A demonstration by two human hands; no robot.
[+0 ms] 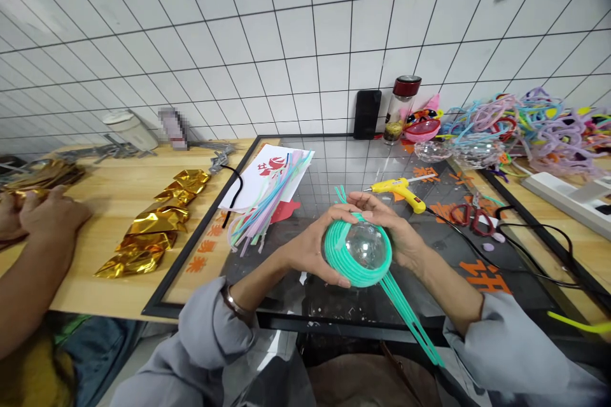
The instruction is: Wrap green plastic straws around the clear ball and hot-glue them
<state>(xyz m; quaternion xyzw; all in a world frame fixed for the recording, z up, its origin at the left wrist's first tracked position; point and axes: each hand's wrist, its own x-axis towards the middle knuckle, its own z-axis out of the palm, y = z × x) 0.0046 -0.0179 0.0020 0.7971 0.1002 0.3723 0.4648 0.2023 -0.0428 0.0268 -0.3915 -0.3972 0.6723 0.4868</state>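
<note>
Between my hands is a clear plastic ball [366, 245] with green pipe cleaners [344, 262] coiled around it in rows. Their loose ends trail down to the right past the table's edge, and short tips stick up at the top. My left hand [315, 248] wraps the ball's left side, thumb along the coil's lower edge. At the upper right, my right hand [389, 222] grips the ball, fingers bent over the coil's top. A yellow hot glue gun [400, 192] lies just beyond my right hand.
Loose pastel pipe cleaners [267, 203] lie on white paper [248, 175]. Scissors [477, 217] and a black cord [458, 238] are on the right, near a power strip [568, 200]. A glass bottle [397, 111] and phone [367, 114] stand behind. Another person's hands [48, 213] and gold foil [153, 229] are left.
</note>
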